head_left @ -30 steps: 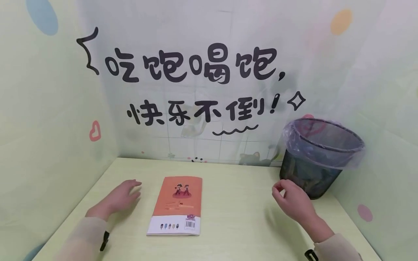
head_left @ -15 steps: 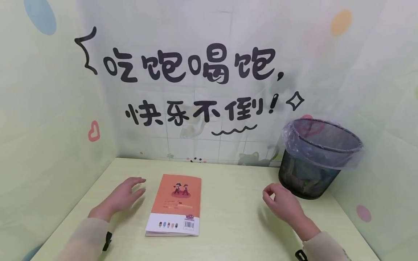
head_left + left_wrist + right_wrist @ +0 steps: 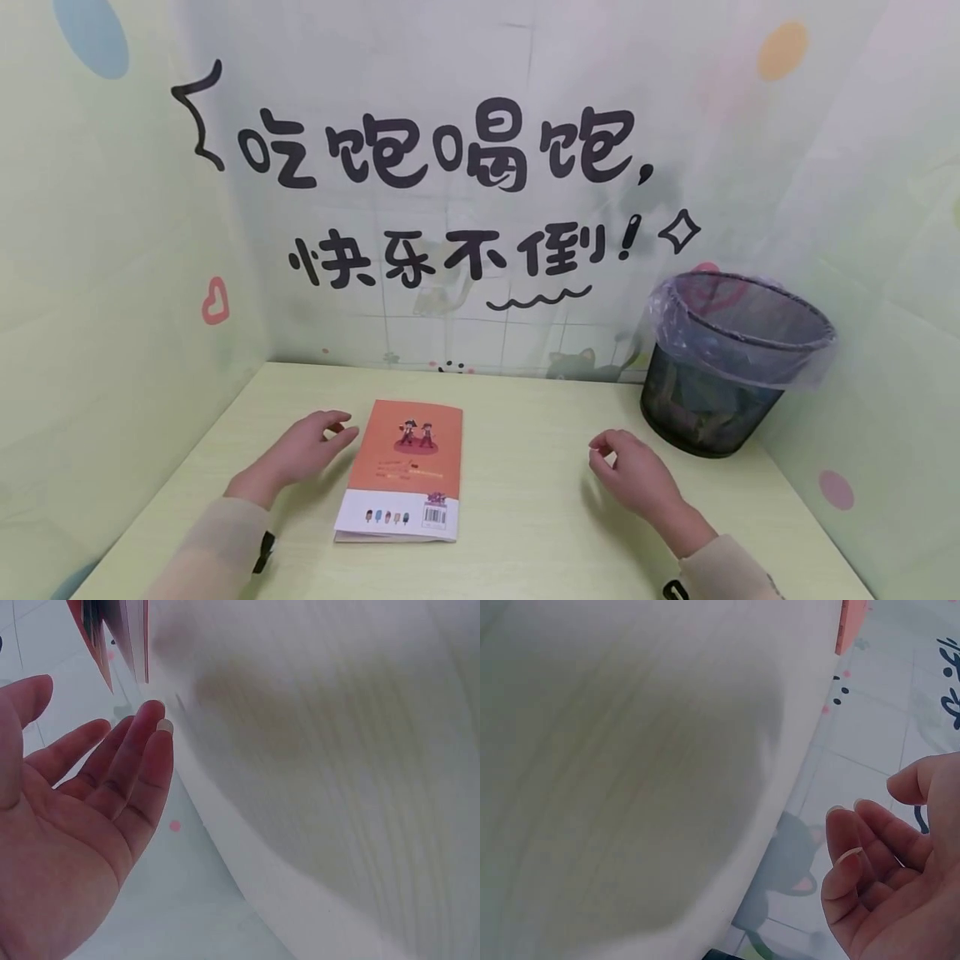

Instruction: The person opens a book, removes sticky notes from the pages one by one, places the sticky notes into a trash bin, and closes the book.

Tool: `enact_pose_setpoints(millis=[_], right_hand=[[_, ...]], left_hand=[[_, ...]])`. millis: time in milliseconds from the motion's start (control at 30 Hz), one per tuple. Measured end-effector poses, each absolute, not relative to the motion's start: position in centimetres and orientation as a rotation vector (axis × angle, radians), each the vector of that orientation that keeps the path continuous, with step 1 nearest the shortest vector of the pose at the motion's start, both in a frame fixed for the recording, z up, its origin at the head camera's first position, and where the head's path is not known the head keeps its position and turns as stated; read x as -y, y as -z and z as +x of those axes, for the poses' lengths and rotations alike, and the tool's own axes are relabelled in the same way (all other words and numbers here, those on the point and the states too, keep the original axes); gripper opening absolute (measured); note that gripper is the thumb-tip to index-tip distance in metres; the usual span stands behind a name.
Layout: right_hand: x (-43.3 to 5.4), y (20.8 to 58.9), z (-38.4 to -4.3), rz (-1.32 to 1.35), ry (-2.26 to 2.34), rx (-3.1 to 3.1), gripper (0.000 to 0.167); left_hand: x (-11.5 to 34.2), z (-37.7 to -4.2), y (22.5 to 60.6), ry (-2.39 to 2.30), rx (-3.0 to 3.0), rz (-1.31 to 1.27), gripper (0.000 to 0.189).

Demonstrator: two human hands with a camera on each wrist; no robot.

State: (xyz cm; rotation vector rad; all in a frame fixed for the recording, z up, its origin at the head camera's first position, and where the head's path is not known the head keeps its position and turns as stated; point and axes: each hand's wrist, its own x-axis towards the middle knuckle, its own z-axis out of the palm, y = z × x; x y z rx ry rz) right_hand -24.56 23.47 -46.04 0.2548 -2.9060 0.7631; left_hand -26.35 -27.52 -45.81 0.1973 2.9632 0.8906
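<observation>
An orange and white booklet (image 3: 408,467) lies on the table, its cover printed with two cartoon figures, small ice lollies and a barcode. Just left of it hovers my left hand (image 3: 303,450), fingers loosely extended, holding nothing. In the left wrist view the booklet's page edges (image 3: 127,637) show slightly parted beyond the fingertips. Well to the right of the booklet, my right hand (image 3: 637,475) is held over the table with fingers loosely curled. Nothing is in it, as the right wrist view shows the bare palm (image 3: 907,900).
A black mesh waste bin (image 3: 705,400) with a translucent purple liner (image 3: 750,354) stands at the back right. Printed cloth walls with large dark characters (image 3: 465,254) enclose the pale wooden table (image 3: 525,500) on the back and sides.
My left hand has moved right, closer to the booklet. My right hand has come left, away from the bin. The booklet lies in nearly the same place.
</observation>
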Motion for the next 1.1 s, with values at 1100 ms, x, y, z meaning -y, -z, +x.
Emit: enact_pose_setpoints(millis=[1100], right_hand=[[-23.2, 47.1, -24.2, 0.226, -0.826, 2.92, 0.013]], left_hand=[[23.0, -26.7, 46.5, -0.787, -2.787, 0.12, 0.029]])
